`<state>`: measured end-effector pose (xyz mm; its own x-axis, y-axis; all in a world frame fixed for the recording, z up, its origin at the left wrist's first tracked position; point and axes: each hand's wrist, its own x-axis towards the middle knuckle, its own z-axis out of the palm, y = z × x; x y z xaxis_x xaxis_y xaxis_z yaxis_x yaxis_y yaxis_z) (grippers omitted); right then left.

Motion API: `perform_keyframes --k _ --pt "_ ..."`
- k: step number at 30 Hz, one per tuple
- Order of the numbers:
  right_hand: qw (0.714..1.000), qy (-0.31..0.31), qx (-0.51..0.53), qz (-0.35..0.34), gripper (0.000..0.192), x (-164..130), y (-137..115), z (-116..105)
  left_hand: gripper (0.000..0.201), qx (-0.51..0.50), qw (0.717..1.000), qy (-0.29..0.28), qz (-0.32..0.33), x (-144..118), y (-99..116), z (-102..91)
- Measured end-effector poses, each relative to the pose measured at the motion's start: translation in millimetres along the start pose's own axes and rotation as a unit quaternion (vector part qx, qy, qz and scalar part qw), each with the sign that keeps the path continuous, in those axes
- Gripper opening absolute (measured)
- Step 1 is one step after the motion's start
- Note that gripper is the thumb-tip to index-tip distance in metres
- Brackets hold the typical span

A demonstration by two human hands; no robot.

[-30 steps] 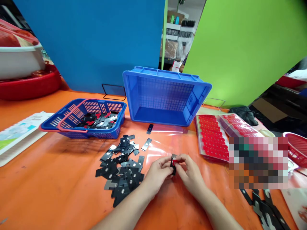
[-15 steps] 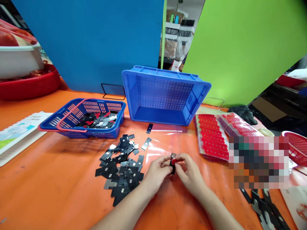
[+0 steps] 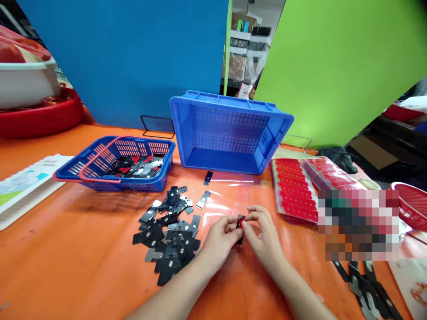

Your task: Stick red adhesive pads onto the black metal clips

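My left hand [image 3: 218,242] is closed on a small black metal plate [image 3: 239,240], held upright just above the orange table. A little red piece [image 3: 240,223] lies against the plate's upper part. My right hand [image 3: 265,233] pinches that red piece, its thumb and index fingertip pressed together there. Fingers partly hide both pieces. Left of my hands spreads a pile of black and silvery metal plates [image 3: 170,249], many with a round silver spot. Two single plates, a shiny one [image 3: 203,200] and a black one [image 3: 207,178], lie beyond.
A blue basket [image 3: 156,183] with a pink handle holds plates and red pieces. Behind stands a blue crate [image 3: 230,166] on its side. Packs of red pieces [image 3: 295,189] lie at right, near loose plates [image 3: 365,289]. A pixelated patch covers part of the right side.
My right fingers have shifted slightly on the red piece, with the other fingers lifted a little more. The plate stays in my left hand; the pile and containers are unchanged.
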<state>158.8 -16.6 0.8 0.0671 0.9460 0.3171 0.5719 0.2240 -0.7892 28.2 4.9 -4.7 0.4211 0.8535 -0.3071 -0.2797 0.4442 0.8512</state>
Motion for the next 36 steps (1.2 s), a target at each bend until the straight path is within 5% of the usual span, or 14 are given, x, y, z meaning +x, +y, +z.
perform_keyframes --k 8,24,28,33,36 --pt "0.991 0.000 0.078 0.112 0.012 3 2 3 0.026 0.021 1.000 0.004 -0.014 0 2 1.1" --pt "0.992 0.005 0.058 0.114 0.011 2 1 7 0.028 0.015 1.000 -0.001 -0.013 0 2 1.0" --pt "0.983 0.041 0.127 0.123 0.035 3 10 11 0.024 0.025 1.000 0.009 -0.012 0 -1 1.5" --pt "0.978 -0.080 0.113 0.155 0.024 5 17 7 0.018 0.059 0.998 0.018 0.018 -3 -6 2.6" --pt "0.973 -0.094 0.146 0.149 0.029 6 18 2 0.021 0.053 0.998 0.017 0.016 -7 -3 4.2"
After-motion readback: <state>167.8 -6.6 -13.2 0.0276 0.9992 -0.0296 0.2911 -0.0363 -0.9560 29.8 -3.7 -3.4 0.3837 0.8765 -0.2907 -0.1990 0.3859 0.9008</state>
